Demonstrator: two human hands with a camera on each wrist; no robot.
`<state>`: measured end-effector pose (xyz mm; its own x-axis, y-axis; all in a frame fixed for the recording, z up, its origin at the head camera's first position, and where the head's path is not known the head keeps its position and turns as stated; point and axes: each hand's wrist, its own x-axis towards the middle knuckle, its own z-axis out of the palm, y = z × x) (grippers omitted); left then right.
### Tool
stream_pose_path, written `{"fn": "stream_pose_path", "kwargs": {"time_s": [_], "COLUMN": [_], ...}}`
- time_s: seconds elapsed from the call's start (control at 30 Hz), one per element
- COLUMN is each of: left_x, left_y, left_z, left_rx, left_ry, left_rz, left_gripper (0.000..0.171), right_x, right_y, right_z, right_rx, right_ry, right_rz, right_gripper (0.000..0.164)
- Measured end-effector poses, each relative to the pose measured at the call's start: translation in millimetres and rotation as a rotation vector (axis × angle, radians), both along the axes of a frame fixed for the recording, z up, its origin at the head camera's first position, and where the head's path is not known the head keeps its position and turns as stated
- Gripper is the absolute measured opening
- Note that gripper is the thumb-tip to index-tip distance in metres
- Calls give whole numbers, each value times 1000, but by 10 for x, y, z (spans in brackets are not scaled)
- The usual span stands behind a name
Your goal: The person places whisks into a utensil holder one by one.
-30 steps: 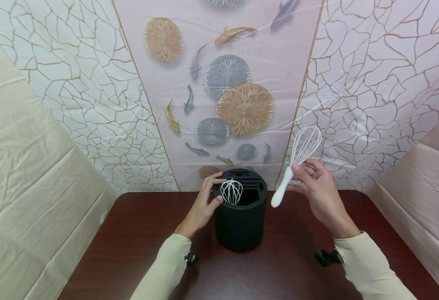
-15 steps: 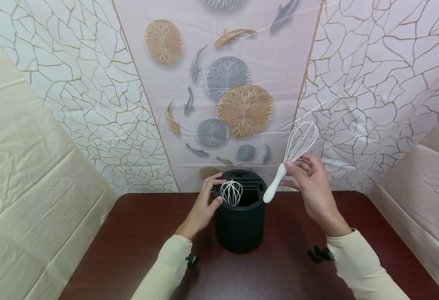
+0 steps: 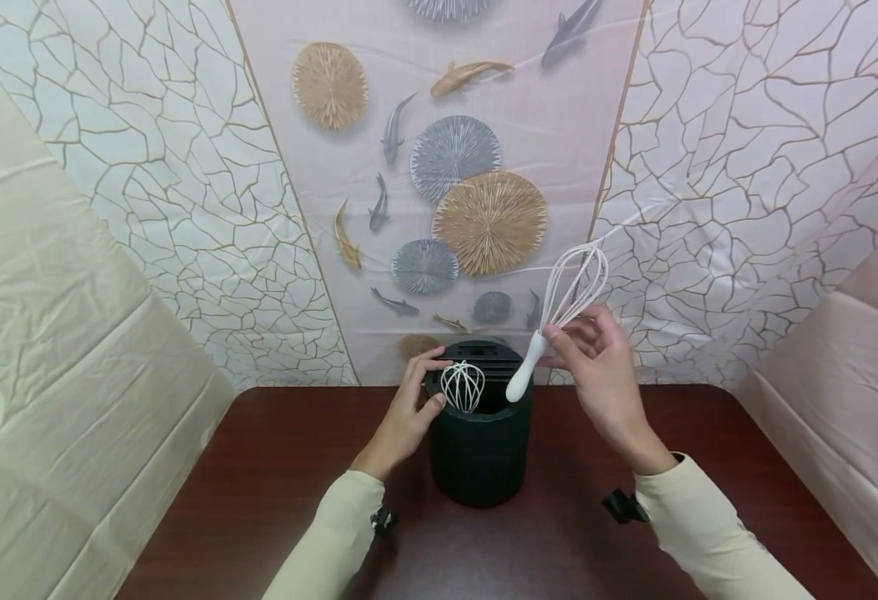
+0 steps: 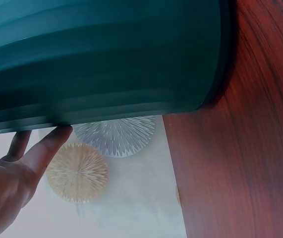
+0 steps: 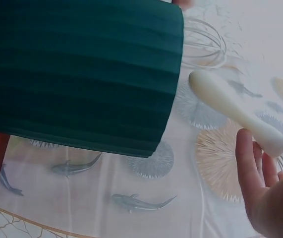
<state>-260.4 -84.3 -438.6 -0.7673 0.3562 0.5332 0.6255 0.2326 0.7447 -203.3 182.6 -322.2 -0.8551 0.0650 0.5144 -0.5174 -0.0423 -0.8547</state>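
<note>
In the head view a dark green utensil holder [image 3: 479, 454] stands upright on the table, with slots at the back of its top and a wider opening in front. A whisk [image 3: 463, 386] stands inside it, white wire loops up, its handle hidden. My left hand [image 3: 401, 417] grips the holder's left rim, fingers behind and thumb in front. With thumb and fingers my right hand [image 3: 599, 371] pinches a second white whisk [image 3: 529, 367] where handle meets wires. That whisk is tilted, loops up, its handle end over the holder's right rim; in the right wrist view the handle [image 5: 230, 106] is apart from the holder.
The dark red-brown wooden table [image 3: 273, 500] lies below both arms. Behind it hangs a patterned cloth [image 3: 476, 108] with fish and round leaf prints. Beige cloth panels [image 3: 48, 375] rise along both sides.
My right hand has carried the second whisk leftward, bringing its handle end from beside the holder to above its rim. My left hand, the holder and the whisk inside have stayed put.
</note>
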Motion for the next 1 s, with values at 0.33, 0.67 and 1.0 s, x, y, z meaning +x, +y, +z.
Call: {"fn": "stream_pose_path", "kwargs": {"time_s": [0.33,0.67,1.0], "left_x": [17,31,26], "left_y": [7,2,8], "left_z": [19,14,19], "left_rx": [14,-5,-10], "left_ry": [-14,-3,-17], "left_rz": [-5,0,6], "left_gripper": [47,44,46], "right_x": [-22,5,5], "right_y": [-113,-150,-232], "right_z": [-92,-226,-296], "right_rx": [99,179,266], "right_ry": [-9,-70,-41], "right_rz": [32,41,-9], "right_gripper": [58,57,68]}}
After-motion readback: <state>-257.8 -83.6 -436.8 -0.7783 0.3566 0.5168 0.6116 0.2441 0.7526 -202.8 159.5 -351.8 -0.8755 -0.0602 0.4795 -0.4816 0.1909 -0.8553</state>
